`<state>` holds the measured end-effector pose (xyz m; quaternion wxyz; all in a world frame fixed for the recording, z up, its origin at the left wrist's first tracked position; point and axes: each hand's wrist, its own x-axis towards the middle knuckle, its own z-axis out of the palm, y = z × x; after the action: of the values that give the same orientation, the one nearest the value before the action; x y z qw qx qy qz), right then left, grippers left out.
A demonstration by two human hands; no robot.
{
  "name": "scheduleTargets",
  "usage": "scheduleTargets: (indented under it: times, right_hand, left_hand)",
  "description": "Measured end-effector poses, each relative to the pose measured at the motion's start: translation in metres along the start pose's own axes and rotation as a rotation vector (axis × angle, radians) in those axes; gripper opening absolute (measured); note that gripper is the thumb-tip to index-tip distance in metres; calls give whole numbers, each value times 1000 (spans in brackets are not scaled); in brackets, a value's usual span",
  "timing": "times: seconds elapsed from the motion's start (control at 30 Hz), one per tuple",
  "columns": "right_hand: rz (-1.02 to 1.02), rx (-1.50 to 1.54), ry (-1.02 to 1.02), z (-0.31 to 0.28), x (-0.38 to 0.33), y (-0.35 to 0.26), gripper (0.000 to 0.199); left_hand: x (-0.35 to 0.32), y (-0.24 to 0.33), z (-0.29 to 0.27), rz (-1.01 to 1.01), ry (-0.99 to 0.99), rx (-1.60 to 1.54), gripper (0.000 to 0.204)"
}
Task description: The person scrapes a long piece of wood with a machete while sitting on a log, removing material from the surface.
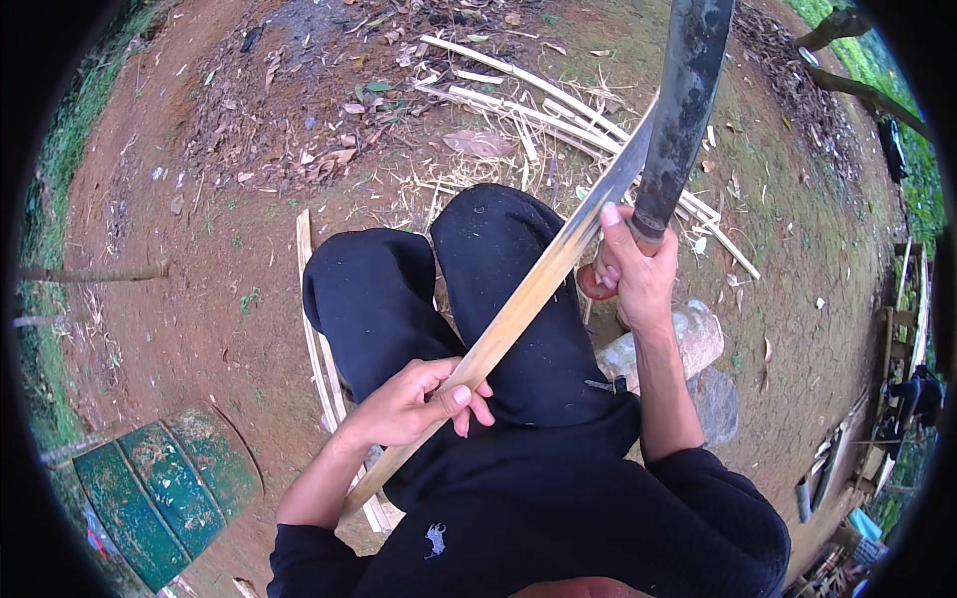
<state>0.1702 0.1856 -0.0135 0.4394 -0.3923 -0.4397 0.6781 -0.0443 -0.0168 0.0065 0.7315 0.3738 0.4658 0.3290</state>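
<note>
A long, flat pale strip of split wood or bamboo slants across my lap, its far end greyish. My left hand is closed on its lower part, thumb on top and fingers underneath. In my right hand is the handle of a machete, whose broad dark blade points away from me. My right thumb lies up against the strip beside the blade. The far part of the strip runs close along the blade; whether they touch I cannot tell.
Pale split strips and shavings lie on the bare earth ahead. More strips lie beside my left leg. A short log and a grey stone sit by my right knee. A green metal drum is at the lower left.
</note>
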Motion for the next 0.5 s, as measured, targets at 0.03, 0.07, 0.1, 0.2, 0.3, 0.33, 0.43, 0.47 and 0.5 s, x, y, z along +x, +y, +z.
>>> scheduleTargets:
  times: [0.03,0.07,0.1,0.2,0.3,0.33,0.43,0.47,0.5]
  right_hand:
    - [-3,9,3,0,0,0,22]
    - [-6,19,7,0,2,0,21]
    - [-8,28,10,0,2,-1,21]
    - [20,115,0,3,1,-6,20]
    - [24,123,-64,6,-2,-13,21]
    - [24,100,-72,8,-2,-14,21]
    - [43,45,-82,11,-5,-20,23]
    - [61,36,-77,12,-8,-26,24]
    - [78,27,-72,12,-10,-29,24]
  left_hand:
    - [0,5,0,-3,-14,46,33]
    - [1,9,2,9,1,32,34]
    - [4,13,6,20,16,18,34]
    - [15,11,0,88,-23,25,38]
    - [30,36,-5,-44,-76,-15,44]
    - [36,41,-4,-95,-76,6,45]
    - [46,39,-5,-142,-65,-35,43]
    - [49,44,-4,-90,-82,-74,43]
    - [51,51,-3,-37,-99,-113,42]
